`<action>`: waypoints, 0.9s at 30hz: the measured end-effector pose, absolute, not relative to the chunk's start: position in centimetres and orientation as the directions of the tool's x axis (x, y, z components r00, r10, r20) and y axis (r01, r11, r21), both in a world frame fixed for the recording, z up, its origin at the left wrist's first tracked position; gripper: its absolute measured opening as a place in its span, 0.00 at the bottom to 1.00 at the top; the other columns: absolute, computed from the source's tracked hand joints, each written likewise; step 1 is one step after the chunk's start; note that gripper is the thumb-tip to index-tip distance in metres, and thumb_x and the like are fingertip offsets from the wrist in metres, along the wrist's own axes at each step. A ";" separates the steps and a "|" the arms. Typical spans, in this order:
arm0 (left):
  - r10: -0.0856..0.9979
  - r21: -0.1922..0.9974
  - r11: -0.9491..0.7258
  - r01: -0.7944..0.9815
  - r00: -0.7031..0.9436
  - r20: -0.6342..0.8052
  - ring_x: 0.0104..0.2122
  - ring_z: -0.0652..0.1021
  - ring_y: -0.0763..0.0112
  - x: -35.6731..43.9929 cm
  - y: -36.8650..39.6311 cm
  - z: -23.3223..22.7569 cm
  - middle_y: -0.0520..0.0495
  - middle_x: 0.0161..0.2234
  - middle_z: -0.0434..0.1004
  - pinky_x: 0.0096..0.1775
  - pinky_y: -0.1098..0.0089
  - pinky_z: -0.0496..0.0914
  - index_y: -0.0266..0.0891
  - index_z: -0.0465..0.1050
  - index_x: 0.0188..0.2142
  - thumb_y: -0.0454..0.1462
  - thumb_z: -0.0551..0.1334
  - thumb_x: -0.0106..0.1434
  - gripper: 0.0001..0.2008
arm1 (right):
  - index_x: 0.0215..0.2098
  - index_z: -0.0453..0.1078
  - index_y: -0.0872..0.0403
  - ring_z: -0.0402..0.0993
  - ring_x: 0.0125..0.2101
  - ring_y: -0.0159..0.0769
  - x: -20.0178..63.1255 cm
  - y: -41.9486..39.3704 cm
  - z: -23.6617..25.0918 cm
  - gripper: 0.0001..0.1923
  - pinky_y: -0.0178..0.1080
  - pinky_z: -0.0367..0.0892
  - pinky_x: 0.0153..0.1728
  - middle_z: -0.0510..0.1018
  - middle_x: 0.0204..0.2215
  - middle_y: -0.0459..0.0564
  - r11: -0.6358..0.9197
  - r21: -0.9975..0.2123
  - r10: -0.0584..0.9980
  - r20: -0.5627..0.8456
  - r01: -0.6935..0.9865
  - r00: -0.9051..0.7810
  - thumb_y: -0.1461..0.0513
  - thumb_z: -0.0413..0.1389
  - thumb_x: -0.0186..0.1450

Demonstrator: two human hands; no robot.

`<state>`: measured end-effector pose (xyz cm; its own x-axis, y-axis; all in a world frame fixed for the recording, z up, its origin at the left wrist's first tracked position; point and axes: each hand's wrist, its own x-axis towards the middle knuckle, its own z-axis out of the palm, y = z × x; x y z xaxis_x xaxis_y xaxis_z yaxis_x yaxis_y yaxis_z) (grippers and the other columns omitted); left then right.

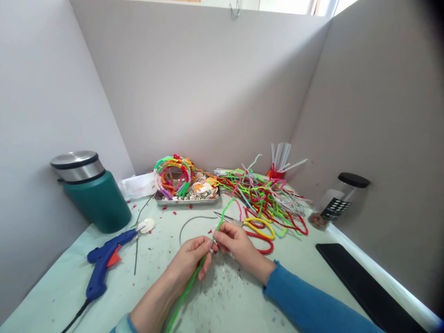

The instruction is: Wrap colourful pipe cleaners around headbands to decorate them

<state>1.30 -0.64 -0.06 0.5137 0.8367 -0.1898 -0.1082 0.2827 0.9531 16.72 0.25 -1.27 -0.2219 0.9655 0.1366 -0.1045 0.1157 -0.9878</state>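
Observation:
A bright green pipe cleaner (pixel 188 287) runs through both hands, its upper end pointing up toward the pile and its long tail hanging toward the table's near edge. My left hand (pixel 194 259) is closed, thumb and fingers pinching it. Close beside, the thumb and index finger of my right hand (pixel 234 240) pinch the same strand a little higher. Some small red bits show between the hands, partly hidden by the fingers. Just behind my right hand lie scissors with yellow handles (pixel 261 227) and another pair with red handles (pixel 265 244).
A metal tray (pixel 189 201) holds coiled pipe cleaners and buttons. Right of it spreads a tangled pipe cleaner pile (pixel 256 189). A glue gun (pixel 107 259) and green flask (pixel 99 199) stand left; a tilted clear jar (pixel 335 203) and black strip (pixel 357 277) are right. Partition walls enclose the table.

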 end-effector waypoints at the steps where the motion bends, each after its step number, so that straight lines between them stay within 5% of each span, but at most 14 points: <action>1: 0.840 0.954 0.279 -0.109 0.508 -0.188 0.09 0.57 0.81 1.3 -0.6 -0.1 0.58 0.10 0.62 0.15 0.77 0.53 0.36 0.67 0.30 0.48 0.57 0.59 0.16 | 0.25 0.64 0.55 0.58 0.18 0.26 16.7 0.2 -1.2 0.13 0.31 0.53 0.20 0.69 0.18 0.42 0.119 -0.987 0.959 0.143 -0.110 -0.244 0.54 0.57 0.59; 9: 0.847 0.981 0.192 -0.011 0.506 -0.160 0.09 0.55 0.82 1.4 -0.8 -0.3 0.60 0.10 0.58 0.14 0.78 0.50 0.35 0.67 0.30 0.47 0.55 0.60 0.16 | 0.25 0.63 0.54 0.58 0.17 0.26 16.3 0.1 -1.4 0.12 0.31 0.53 0.20 0.68 0.16 0.41 0.116 -0.982 0.952 0.153 -0.152 -0.264 0.56 0.56 0.60; 13: 0.825 0.973 0.230 0.009 0.529 -0.199 0.10 0.57 0.82 1.5 -1.0 -0.1 0.58 0.13 0.63 0.15 0.78 0.51 0.34 0.67 0.34 0.46 0.55 0.60 0.15 | 0.23 0.60 0.54 0.56 0.16 0.25 16.8 0.5 -1.2 0.14 0.31 0.51 0.18 0.63 0.15 0.38 0.135 -0.980 0.983 0.150 -0.144 -0.102 0.55 0.58 0.58; 19: 0.811 0.983 0.164 0.077 0.557 -0.179 0.11 0.48 0.83 1.2 -1.1 0.2 0.62 0.10 0.50 0.15 0.77 0.42 0.35 0.70 0.32 0.47 0.55 0.61 0.17 | 0.23 0.59 0.54 0.53 0.14 0.25 17.2 0.8 -1.1 0.15 0.30 0.48 0.17 0.61 0.13 0.37 0.080 -0.980 0.989 0.100 -0.182 -0.107 0.54 0.55 0.60; 24: 0.821 0.973 0.216 0.081 0.525 -0.225 0.11 0.49 0.82 1.4 -1.0 0.2 0.61 0.09 0.53 0.15 0.76 0.42 0.35 0.69 0.33 0.48 0.55 0.60 0.17 | 0.24 0.63 0.55 0.57 0.16 0.25 16.6 0.4 -1.2 0.13 0.31 0.51 0.19 0.66 0.14 0.40 0.085 -0.986 0.959 0.119 -0.142 -0.255 0.54 0.56 0.60; 27: 0.826 0.965 0.252 0.074 0.502 -0.255 0.11 0.51 0.82 1.5 -0.8 0.2 0.59 0.12 0.60 0.15 0.76 0.43 0.35 0.68 0.34 0.50 0.55 0.58 0.19 | 0.22 0.61 0.55 0.57 0.16 0.25 16.8 0.5 -1.4 0.14 0.31 0.50 0.18 0.64 0.14 0.39 0.105 -0.986 0.977 0.127 -0.131 -0.170 0.55 0.56 0.60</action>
<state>1.54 -0.84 0.24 0.5022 0.8263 -0.2549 0.0743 0.2524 0.9648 16.76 0.55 -1.36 -0.1703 0.9772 0.1271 -0.1308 0.1054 -0.9858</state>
